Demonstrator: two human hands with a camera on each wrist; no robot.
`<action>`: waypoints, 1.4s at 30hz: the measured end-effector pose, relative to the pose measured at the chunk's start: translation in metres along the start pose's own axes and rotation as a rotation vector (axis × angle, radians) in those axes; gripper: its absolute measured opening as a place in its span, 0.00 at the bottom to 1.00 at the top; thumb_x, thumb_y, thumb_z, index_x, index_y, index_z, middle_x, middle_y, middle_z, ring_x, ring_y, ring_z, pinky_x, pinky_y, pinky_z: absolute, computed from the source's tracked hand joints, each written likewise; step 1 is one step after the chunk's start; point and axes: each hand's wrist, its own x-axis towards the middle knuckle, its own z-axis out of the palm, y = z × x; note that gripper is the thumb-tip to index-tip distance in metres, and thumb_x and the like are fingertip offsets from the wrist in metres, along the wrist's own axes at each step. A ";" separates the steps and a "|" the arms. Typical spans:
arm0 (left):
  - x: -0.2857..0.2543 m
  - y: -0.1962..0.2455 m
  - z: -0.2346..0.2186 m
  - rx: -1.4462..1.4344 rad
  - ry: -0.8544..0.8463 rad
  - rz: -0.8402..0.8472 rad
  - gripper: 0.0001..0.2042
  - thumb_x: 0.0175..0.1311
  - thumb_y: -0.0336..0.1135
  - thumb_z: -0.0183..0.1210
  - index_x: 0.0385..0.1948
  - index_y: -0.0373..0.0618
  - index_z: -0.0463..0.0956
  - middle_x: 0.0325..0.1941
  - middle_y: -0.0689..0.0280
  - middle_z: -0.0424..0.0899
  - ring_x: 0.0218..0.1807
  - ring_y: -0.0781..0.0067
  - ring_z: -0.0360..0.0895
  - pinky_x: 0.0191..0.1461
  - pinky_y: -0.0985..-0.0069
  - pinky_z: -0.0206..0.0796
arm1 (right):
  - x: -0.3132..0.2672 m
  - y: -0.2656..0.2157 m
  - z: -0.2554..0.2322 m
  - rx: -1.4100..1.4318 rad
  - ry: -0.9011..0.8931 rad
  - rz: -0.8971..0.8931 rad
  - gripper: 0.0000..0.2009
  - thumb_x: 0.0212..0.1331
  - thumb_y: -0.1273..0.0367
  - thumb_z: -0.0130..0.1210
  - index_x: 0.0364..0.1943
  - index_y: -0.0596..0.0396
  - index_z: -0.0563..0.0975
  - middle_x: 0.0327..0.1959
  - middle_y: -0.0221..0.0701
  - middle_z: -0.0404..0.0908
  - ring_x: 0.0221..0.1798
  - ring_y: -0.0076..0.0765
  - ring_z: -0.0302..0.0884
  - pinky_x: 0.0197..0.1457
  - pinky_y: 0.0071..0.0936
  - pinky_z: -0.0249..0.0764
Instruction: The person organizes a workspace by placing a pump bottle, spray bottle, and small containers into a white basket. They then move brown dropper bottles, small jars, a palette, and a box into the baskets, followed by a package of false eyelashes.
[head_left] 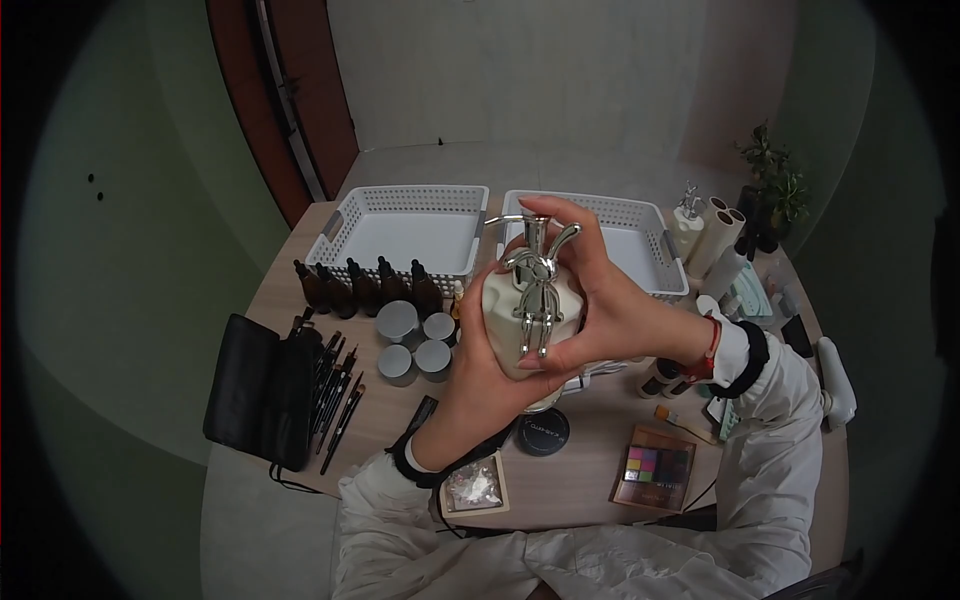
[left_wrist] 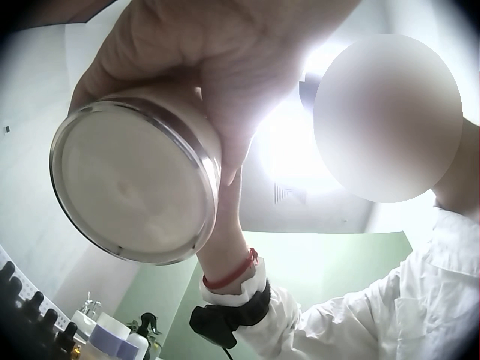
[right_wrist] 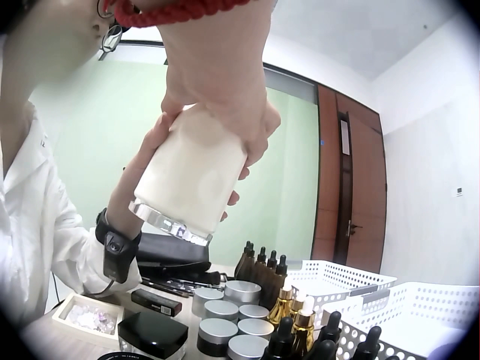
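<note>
A cream-white pump bottle with a silver rabbit figure on its front is held up in both hands over the table. My left hand grips the bottle's body from the left and below. The right hand curls round it from the right, its thumb low by the rabbit's feet and its fingers behind the pump head. The bottle's round base with a silver rim faces the left wrist camera. In the right wrist view the smooth pale side tilts, with the left hand's fingers partly hidden behind it.
Two white perforated baskets stand at the back. Brown dropper bottles and silver-lidded jars stand at left centre. A black case and makeup brushes lie left. An eyeshadow palette lies front right; a similar pump bottle stands behind.
</note>
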 end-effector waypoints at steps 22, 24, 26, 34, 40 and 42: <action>-0.002 0.006 -0.013 -0.044 -0.137 0.004 0.51 0.41 0.32 0.72 0.66 0.43 0.42 0.61 0.55 0.61 0.63 0.61 0.63 0.64 0.66 0.58 | 0.019 -0.027 -0.037 0.013 -0.102 0.152 0.16 0.65 0.68 0.51 0.54 0.61 0.71 0.44 0.28 0.75 0.47 0.22 0.72 0.53 0.21 0.69; -0.002 0.005 -0.013 -0.111 -0.162 -0.037 0.51 0.42 0.33 0.73 0.66 0.43 0.43 0.61 0.55 0.61 0.63 0.62 0.63 0.65 0.66 0.58 | 0.019 -0.027 -0.034 0.058 -0.093 0.152 0.15 0.66 0.68 0.50 0.52 0.61 0.72 0.43 0.27 0.74 0.46 0.21 0.71 0.53 0.21 0.68; -0.001 0.004 -0.014 -0.223 -0.217 -0.107 0.51 0.41 0.35 0.73 0.66 0.43 0.44 0.61 0.57 0.61 0.63 0.64 0.63 0.65 0.66 0.57 | 0.018 -0.027 -0.033 0.144 -0.122 0.042 0.11 0.68 0.67 0.46 0.47 0.60 0.72 0.42 0.27 0.72 0.47 0.22 0.69 0.55 0.22 0.65; -0.004 0.003 -0.016 -0.337 -0.257 -0.209 0.51 0.41 0.36 0.73 0.66 0.42 0.44 0.61 0.58 0.61 0.64 0.65 0.61 0.66 0.67 0.56 | 0.016 -0.028 -0.034 0.194 -0.136 0.089 0.10 0.70 0.66 0.42 0.44 0.58 0.71 0.42 0.26 0.71 0.49 0.21 0.67 0.55 0.23 0.63; -0.003 0.000 -0.015 -0.307 -0.248 -0.137 0.51 0.41 0.35 0.73 0.66 0.44 0.44 0.61 0.58 0.60 0.64 0.65 0.62 0.65 0.66 0.57 | 0.016 -0.029 -0.035 0.268 -0.135 0.124 0.11 0.69 0.66 0.44 0.45 0.58 0.73 0.42 0.25 0.73 0.45 0.19 0.69 0.48 0.20 0.67; -0.003 0.003 -0.014 -0.301 -0.246 -0.115 0.51 0.41 0.35 0.73 0.66 0.44 0.43 0.61 0.58 0.60 0.64 0.65 0.62 0.65 0.66 0.57 | 0.016 -0.028 -0.034 0.258 -0.126 0.118 0.11 0.69 0.66 0.45 0.46 0.58 0.73 0.42 0.25 0.74 0.44 0.19 0.70 0.48 0.20 0.68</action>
